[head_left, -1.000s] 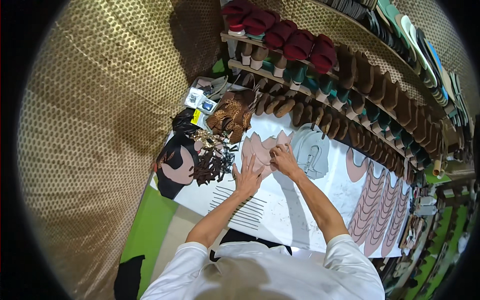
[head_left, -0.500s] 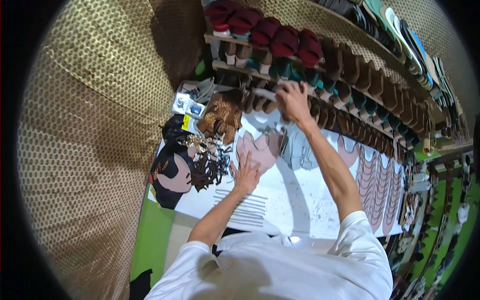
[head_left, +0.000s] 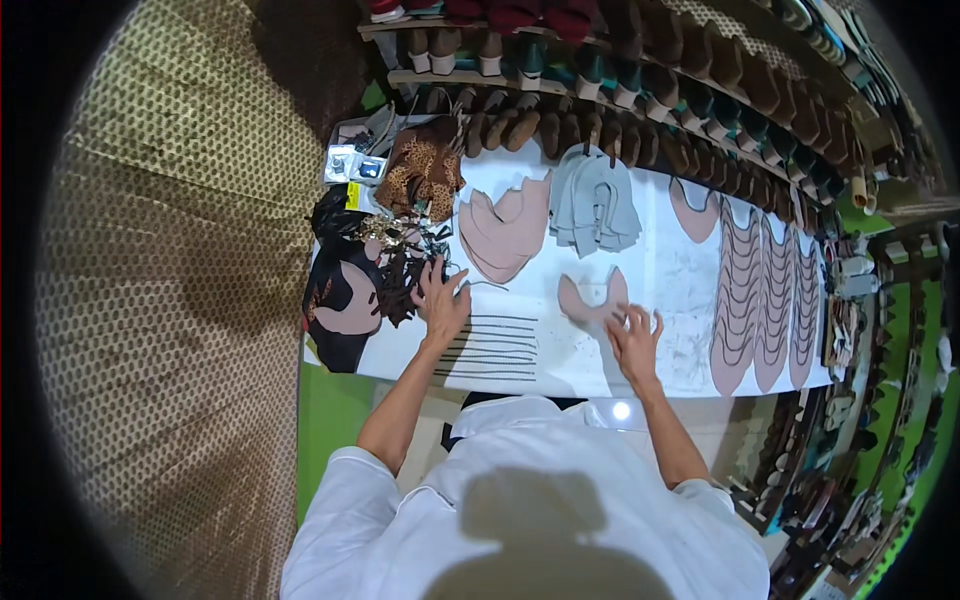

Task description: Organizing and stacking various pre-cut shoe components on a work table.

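Observation:
Near the middle of the white table [head_left: 560, 365] lies a single pink U-shaped cutout [head_left: 583, 306], which looks like a shoe upper. My right hand [head_left: 636, 345] is at its lower right edge, fingers apart, fingertips touching or just over it. On the left, my left hand [head_left: 441, 305] has its fingers spread beside a heap of dark brown strips [head_left: 400, 290], with nothing held. Several thin dark chain-like strips [head_left: 500, 346] lie in rows right of that hand. Beyond are a stack of pink cutouts [head_left: 505, 235] and a stack of pale grey ones [head_left: 592, 205].
Overlapping pink cutouts [head_left: 735, 300] line the table's right side in columns. Leopard-print material [head_left: 420, 170], small packets [head_left: 355, 165] and a black bag [head_left: 335, 345] crowd the left end. Shelves of shoe lasts [head_left: 690, 120] rise along the back; a patterned curtain [head_left: 180, 300] hangs left.
My right hand has come back from the shelf to the table's middle, where a pink cutout now lies. My left hand has left the pink stack and moved left. The view has shifted.

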`<act>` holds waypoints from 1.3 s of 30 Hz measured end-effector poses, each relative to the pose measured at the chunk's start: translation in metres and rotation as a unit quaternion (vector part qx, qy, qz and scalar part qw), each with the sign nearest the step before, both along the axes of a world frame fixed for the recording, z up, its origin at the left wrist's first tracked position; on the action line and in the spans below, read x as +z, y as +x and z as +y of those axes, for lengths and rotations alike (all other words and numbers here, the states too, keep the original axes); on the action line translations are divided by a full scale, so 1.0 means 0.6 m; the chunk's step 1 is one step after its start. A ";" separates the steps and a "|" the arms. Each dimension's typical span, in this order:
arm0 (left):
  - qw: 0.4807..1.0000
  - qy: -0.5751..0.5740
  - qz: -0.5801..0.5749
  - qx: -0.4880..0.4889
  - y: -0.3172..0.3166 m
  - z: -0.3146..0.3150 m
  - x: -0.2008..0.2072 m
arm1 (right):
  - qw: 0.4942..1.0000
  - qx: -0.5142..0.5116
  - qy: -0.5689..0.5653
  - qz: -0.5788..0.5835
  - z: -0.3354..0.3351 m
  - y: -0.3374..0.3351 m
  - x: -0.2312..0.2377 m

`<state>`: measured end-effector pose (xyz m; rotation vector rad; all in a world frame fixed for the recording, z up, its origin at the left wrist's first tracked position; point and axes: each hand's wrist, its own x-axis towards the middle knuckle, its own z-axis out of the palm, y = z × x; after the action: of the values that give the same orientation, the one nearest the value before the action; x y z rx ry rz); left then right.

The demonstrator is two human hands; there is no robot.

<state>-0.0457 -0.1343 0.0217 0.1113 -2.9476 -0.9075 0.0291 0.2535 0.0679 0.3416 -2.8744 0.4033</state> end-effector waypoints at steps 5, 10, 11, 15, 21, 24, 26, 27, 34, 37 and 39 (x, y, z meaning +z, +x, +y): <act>1.000 -0.008 -0.012 0.006 0.070 0.017 -0.012 | 0.995 -0.013 -0.024 -0.091 0.002 0.109 -0.045; 0.999 -0.013 -0.041 -0.011 0.112 0.059 -0.008 | 0.992 -0.040 -0.080 -0.086 -0.029 0.100 -0.037; 0.999 -0.014 -0.044 -0.022 0.118 0.068 -0.005 | 0.992 -0.038 -0.084 -0.086 -0.042 0.083 -0.038; 0.999 -0.023 -0.041 -0.014 0.132 0.087 0.006 | 0.982 0.052 -0.172 -0.052 -0.105 -0.001 -0.073; 0.999 -0.012 -0.033 -0.030 0.125 0.099 0.016 | 0.981 0.101 -0.153 -0.055 -0.165 -0.056 -0.093; 0.997 -0.005 -0.039 -0.063 0.108 0.108 0.016 | 0.983 0.088 -0.134 -0.089 -0.170 -0.067 -0.102; 0.995 -0.002 -0.045 -0.086 0.098 0.111 0.004 | 0.986 0.123 -0.086 -0.071 -0.175 -0.072 -0.106; 0.993 0.001 -0.052 -0.108 0.092 0.116 0.001 | 0.987 0.113 -0.083 -0.072 -0.175 -0.073 -0.107; 0.976 0.014 -0.039 -0.215 0.053 0.131 -0.036 | 0.991 0.084 -0.086 -0.057 -0.183 -0.061 -0.064; 0.965 0.008 -0.089 -0.247 0.032 0.137 -0.029 | 0.993 0.037 -0.090 -0.074 -0.174 -0.050 -0.051; 0.939 0.033 -0.155 -0.305 0.021 0.136 -0.013 | 0.994 -0.034 -0.088 -0.061 -0.146 -0.032 -0.052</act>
<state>-0.0330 -0.0527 0.0140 -0.7716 -3.2975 -1.1338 0.0101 0.1658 0.0364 0.1930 -2.9298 0.6833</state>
